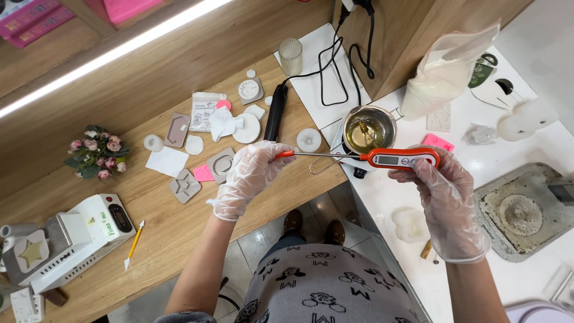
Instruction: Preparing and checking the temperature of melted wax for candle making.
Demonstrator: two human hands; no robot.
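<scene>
Your right hand (447,197), in a clear plastic glove, has its grip closed around the orange body of a digital probe thermometer (402,158), which lies level between your two hands. Your left hand (248,176), also gloved, pinches the far end of the thin metal probe between thumb and fingertips. Just behind the probe, between your hands, a small steel pot (369,127) with yellow liquid stands on the white worktop (382,197). To the left of your left grip, grey and white moulds (185,185) lie on the wooden worktop (167,233).
</scene>
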